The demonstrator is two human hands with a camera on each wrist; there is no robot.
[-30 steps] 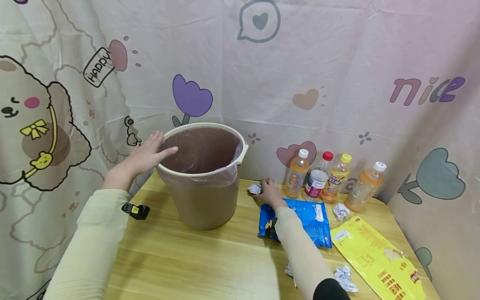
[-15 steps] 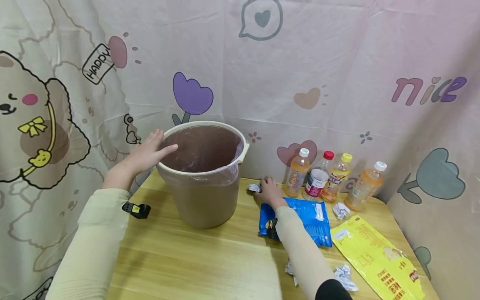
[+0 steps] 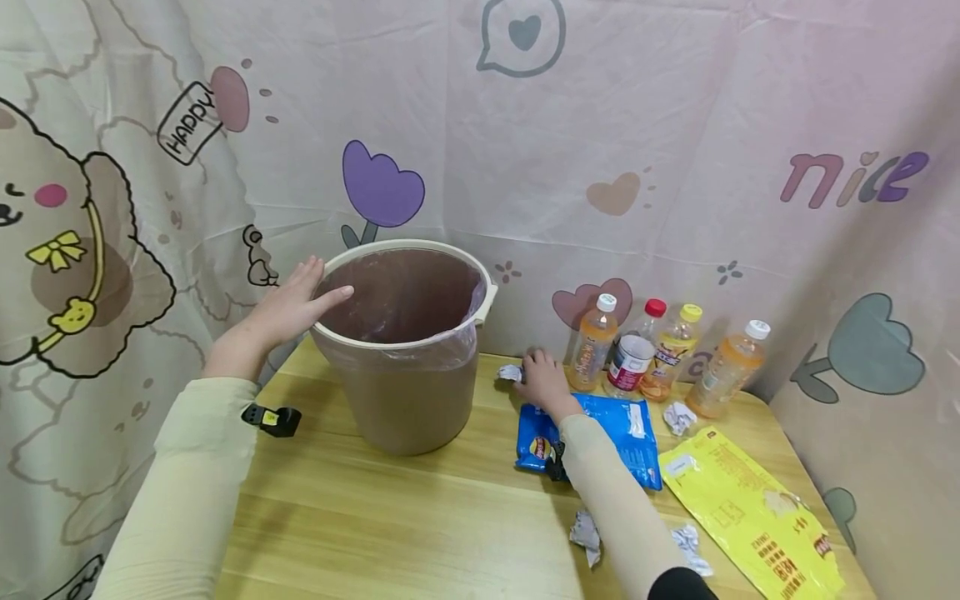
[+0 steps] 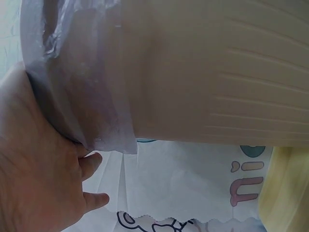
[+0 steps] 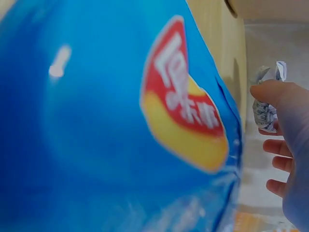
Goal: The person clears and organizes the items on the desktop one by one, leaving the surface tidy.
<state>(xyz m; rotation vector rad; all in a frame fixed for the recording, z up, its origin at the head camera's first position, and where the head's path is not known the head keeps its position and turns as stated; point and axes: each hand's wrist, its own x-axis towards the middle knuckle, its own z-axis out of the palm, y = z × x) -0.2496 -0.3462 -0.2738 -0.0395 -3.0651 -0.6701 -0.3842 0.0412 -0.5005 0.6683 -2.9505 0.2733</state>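
Note:
My left hand (image 3: pixel 281 312) rests on the left side of the rim of a brown trash can (image 3: pixel 408 400), fingers straight and thumb reaching over the opening. A clear plastic liner (image 4: pixel 104 92) folds down over the rim beside that hand in the left wrist view. Near the table's back edge, right of the can, my right hand (image 3: pixel 545 383) pinches a crumpled paper ball (image 5: pixel 264 115) between thumb and index finger; the other fingers are spread loosely. Just below this hand lies a blue chip bag (image 3: pixel 626 437), which fills much of the right wrist view.
Several capped plastic bottles (image 3: pixel 632 362) stand along the back right. A yellow snack bag (image 3: pixel 750 508) lies flat at the right. Other crumpled papers include one by the bottles (image 3: pixel 679 418) and one beside my right forearm (image 3: pixel 585 537). A patterned curtain (image 3: pixel 517 167) hangs behind the table.
My right wrist and forearm have shifted slightly to the right, uncovering more of the blue bag's logo and a paper ball beside the forearm. My left hand stays at the rim.

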